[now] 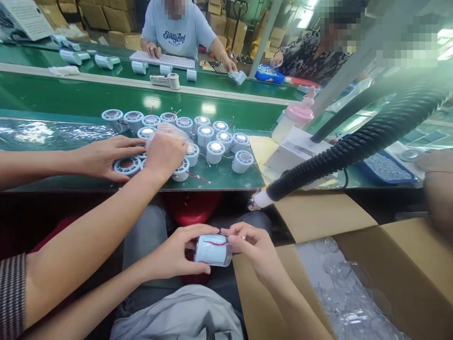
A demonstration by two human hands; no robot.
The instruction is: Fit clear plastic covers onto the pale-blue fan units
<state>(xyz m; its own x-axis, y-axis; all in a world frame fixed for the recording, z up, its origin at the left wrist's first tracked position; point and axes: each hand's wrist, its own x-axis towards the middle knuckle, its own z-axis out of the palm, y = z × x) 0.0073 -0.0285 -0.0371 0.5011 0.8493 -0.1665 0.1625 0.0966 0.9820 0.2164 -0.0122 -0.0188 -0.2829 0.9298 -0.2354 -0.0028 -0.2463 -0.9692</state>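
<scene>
Fingers curved, the left hand [184, 255] holds one clear-cased cylinder [211, 252]; the right hand [255, 243] pinches its red wire [216, 243] (untucked). Other units [242, 162] stand uncased.

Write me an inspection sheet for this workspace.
Surface: green bench, glossy.
Job's things: blue unit with red wire, in a clear cover; similar units grouped on the bench.
Clutter: pink-lidded bottle, white box.
Hands: left hand holds the blue unit; right hand pinches its wire; a co-worker's hands are among the grouped units.
Cables: thin wires trail from several grouped units; black ribbed hose at right.
Surroundings: open carton of clear plastic pieces; people across the bench.
</scene>
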